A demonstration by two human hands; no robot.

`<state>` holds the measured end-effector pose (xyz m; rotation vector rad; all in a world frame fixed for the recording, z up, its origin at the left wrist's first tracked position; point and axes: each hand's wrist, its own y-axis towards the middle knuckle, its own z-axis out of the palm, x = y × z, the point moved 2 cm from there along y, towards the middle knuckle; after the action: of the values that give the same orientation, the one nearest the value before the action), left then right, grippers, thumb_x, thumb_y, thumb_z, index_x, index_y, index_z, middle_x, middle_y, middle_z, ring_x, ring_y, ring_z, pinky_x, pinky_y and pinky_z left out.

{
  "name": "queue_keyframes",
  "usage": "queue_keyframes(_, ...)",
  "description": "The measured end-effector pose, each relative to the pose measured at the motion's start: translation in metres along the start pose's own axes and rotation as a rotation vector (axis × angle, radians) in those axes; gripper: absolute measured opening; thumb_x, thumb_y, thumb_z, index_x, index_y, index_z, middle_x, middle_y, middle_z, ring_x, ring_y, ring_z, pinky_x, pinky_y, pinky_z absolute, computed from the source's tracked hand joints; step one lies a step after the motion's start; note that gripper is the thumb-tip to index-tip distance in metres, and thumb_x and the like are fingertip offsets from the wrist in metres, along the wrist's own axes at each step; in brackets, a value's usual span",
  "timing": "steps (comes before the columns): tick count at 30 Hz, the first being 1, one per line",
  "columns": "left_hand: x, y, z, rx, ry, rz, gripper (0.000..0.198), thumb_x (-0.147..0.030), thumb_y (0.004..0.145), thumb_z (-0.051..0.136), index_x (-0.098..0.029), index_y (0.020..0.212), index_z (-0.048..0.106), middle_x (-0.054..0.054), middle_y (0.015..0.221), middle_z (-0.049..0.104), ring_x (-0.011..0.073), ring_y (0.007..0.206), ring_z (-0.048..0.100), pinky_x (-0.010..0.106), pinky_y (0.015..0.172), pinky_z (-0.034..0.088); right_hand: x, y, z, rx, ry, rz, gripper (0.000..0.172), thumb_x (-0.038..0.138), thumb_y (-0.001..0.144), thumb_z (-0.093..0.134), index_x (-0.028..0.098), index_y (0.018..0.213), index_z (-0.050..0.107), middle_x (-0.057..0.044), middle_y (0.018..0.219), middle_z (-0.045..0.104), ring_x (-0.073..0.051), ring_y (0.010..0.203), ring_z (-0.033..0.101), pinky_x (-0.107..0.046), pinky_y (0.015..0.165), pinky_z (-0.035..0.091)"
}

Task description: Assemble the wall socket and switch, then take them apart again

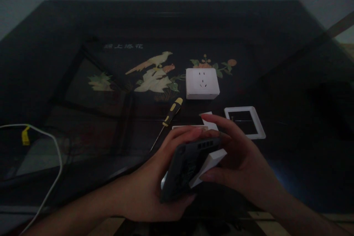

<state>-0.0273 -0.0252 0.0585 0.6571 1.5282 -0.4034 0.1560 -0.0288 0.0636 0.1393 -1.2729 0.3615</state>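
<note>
My left hand (157,177) is wrapped around a dark grey wall-switch panel (181,177), which stands tilted on edge above the front of the table. A white switch rocker (210,164), narrow and flat, is pinched between the thumb and fingers of my right hand (243,158). It is right against the face of the panel; whether it is seated there I cannot tell. Behind my fingers lie a white strip (208,117) and a pale flat piece (190,127), both partly hidden. A screwdriver (173,112) with a yellow and black handle is just beyond my left hand.
A white socket box (202,83) stands mid-table. Right of it lies a square white frame (259,127), with a small screw (232,119) inside its opening. A white cable (56,147) with a yellow tag (25,136) curves along the left. The dark glossy tabletop (124,18) bears a bird-and-flower inlay.
</note>
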Motion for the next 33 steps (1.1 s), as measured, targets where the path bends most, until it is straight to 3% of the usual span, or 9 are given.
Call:
queue_keyframes(6,0.005,0.001,-0.005,-0.071,0.055,0.020,0.081,-0.021,0.078,0.077,-0.048,0.144,0.038,-0.002,0.142,0.055,0.0285,0.127,0.056,0.047,0.109,0.045,0.004,-0.003,0.002,-0.078,-0.208,-0.101,0.063,0.012,0.070,0.083,0.046,0.119,0.063,0.009,0.118,0.070,-0.015,0.110,0.067,-0.028,0.095,0.057)
queue_keyframes(10,0.006,-0.001,-0.003,-0.135,0.087,0.076,0.076,-0.023,0.082,0.074,-0.054,0.142,0.038,-0.009,0.138,0.060,0.0257,0.122,0.062,0.043,0.103,0.052,0.009,-0.005,0.003,-0.088,-0.328,-0.205,0.050,0.017,0.073,0.083,0.041,0.114,0.067,0.005,0.110,0.071,-0.016,0.104,0.067,-0.030,0.091,0.057)
queue_keyframes(16,0.006,-0.004,0.003,-0.202,0.116,0.189,0.070,-0.014,0.084,0.071,-0.043,0.142,0.044,-0.006,0.138,0.061,0.0201,0.121,0.063,0.033,0.102,0.054,0.009,-0.010,0.003,-0.056,-0.436,-0.327,0.049,0.009,0.076,0.076,0.038,0.115,0.068,0.001,0.108,0.068,-0.017,0.098,0.067,-0.028,0.079,0.060)
queue_keyframes(21,0.003,-0.005,0.003,-0.176,0.215,0.301,0.060,-0.007,0.090,0.063,-0.032,0.142,0.046,-0.001,0.142,0.058,0.0129,0.127,0.058,0.024,0.105,0.050,0.011,-0.013,0.005,-0.007,-0.600,-0.541,0.050,0.002,0.082,0.064,0.030,0.125,0.062,-0.003,0.111,0.065,-0.015,0.102,0.066,-0.024,0.085,0.059)
queue_keyframes(27,-0.003,-0.005,0.000,-0.132,0.268,0.387,0.045,-0.024,0.098,0.055,-0.029,0.142,0.046,0.002,0.147,0.053,0.0142,0.126,0.059,0.022,0.099,0.055,0.019,-0.014,0.001,0.149,-0.815,-0.594,0.036,0.011,0.090,0.060,0.023,0.124,0.059,-0.007,0.117,0.065,-0.016,0.110,0.065,-0.025,0.091,0.058)
queue_keyframes(33,-0.003,-0.004,-0.002,-0.125,0.369,0.403,0.052,-0.027,0.096,0.058,-0.033,0.145,0.042,0.004,0.144,0.056,0.0193,0.119,0.065,0.027,0.090,0.061,0.019,-0.016,-0.001,0.145,-0.768,-0.570,0.055,0.009,0.088,0.060,0.032,0.138,0.051,-0.004,0.119,0.065,-0.017,0.110,0.066,-0.027,0.091,0.058)
